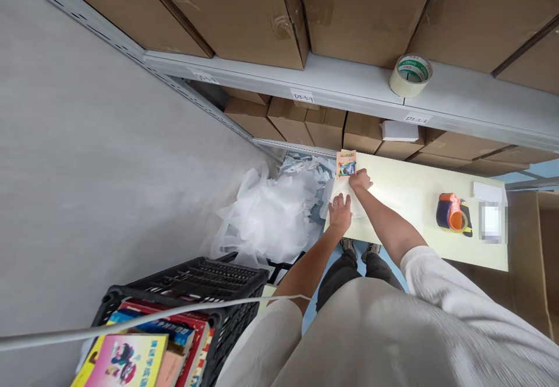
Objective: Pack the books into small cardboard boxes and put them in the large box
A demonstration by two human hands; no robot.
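Note:
A small booklet (346, 166) with a pinkish-orange cover and a picture on it lies at the far left end of the pale table (402, 201). My right hand (361, 180) is closed at the booklet's lower right corner; its fingertips are partly hidden. Just nearer to me, my left hand (339, 213), with a ring on one finger, rests with fingers spread on a thin whitish plastic bag (343, 188). The bag lies below the booklet, and its edges are hard to make out against the tabletop.
An orange and dark tape dispenser (454, 213) sits on the table's right side. A tape roll (411, 75) stands on the shelf ledge (349, 81) above, before cardboard boxes (358, 14). White plastic bags (275, 212) heap at left. A black crate (205, 282) holds books (126, 358).

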